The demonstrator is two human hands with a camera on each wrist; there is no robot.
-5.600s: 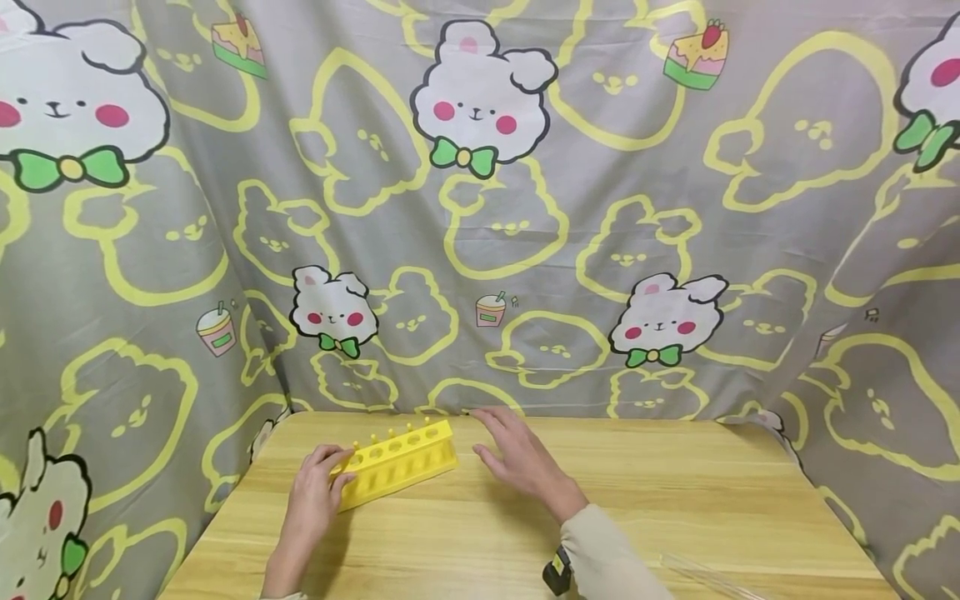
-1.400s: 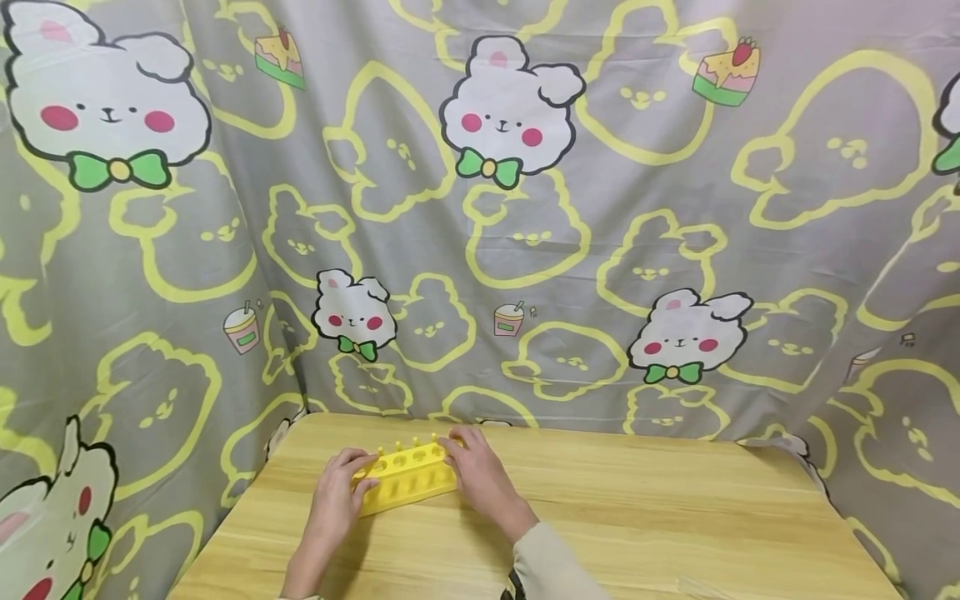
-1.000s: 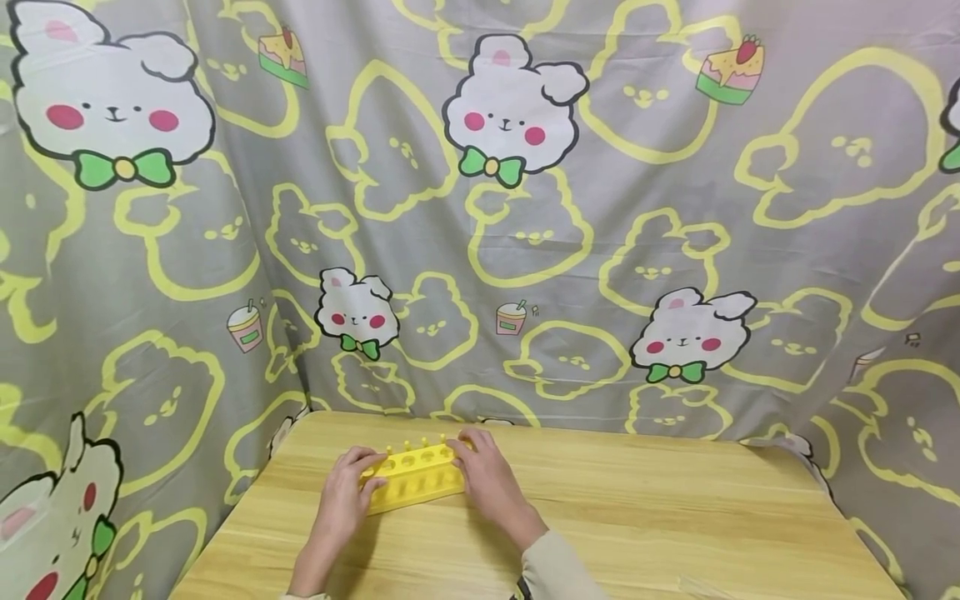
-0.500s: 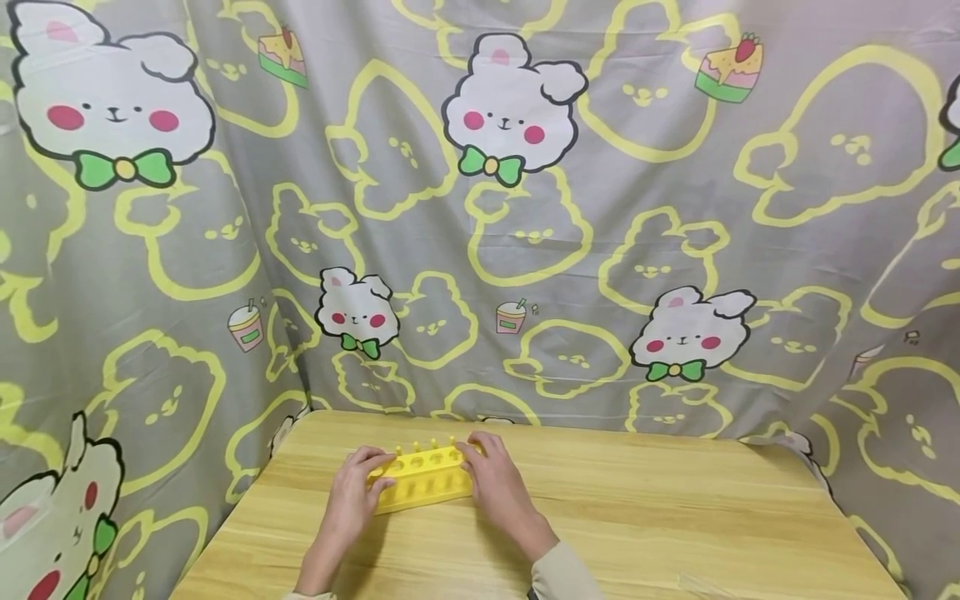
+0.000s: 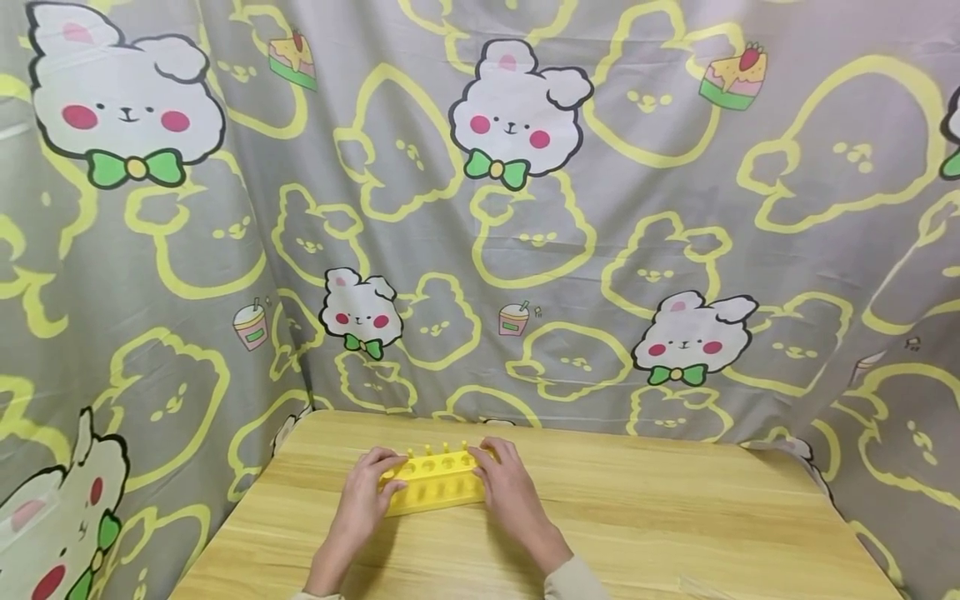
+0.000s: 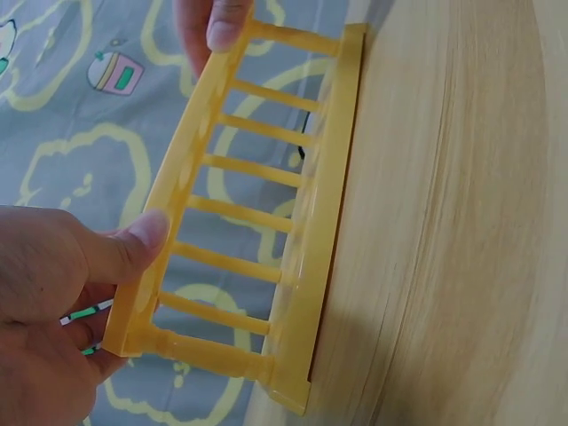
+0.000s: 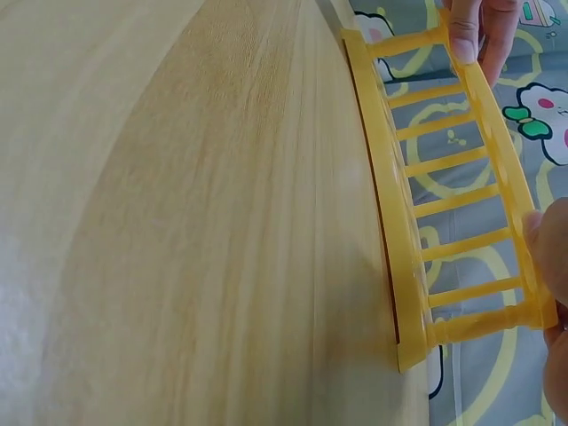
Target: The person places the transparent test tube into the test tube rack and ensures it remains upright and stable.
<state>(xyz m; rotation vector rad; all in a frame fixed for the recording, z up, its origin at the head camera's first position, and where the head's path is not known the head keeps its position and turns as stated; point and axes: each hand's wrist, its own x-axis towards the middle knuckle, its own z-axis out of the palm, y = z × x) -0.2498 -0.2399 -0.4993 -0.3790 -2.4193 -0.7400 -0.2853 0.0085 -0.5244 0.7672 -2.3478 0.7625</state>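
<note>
A yellow test tube rack (image 5: pixel 437 490) stands upright on the wooden table in the head view, its top row of round holes bare and short pegs along the back edge. My left hand (image 5: pixel 362 497) grips its left end, thumb on the near edge of the top plate and fingers behind. At the opposite end my right hand (image 5: pixel 517 500) holds the top plate the same way. From the left wrist, the rack (image 6: pixel 333 222) shows its row of thin bars, with its base on the table; the right wrist view gives the same from the other end.
Some clear, thin rods or tubes (image 5: pixel 697 588) lie at the table's near edge on the right, partly cut off by the frame. A grey patterned curtain (image 5: pixel 555 275) hangs behind the table (image 5: pixel 675 500) and along its sides.
Several seconds ago my right hand was off the rack; it now grips the right end. Over the last second both hands have slid the rack rightward and turned it squarer to me.
</note>
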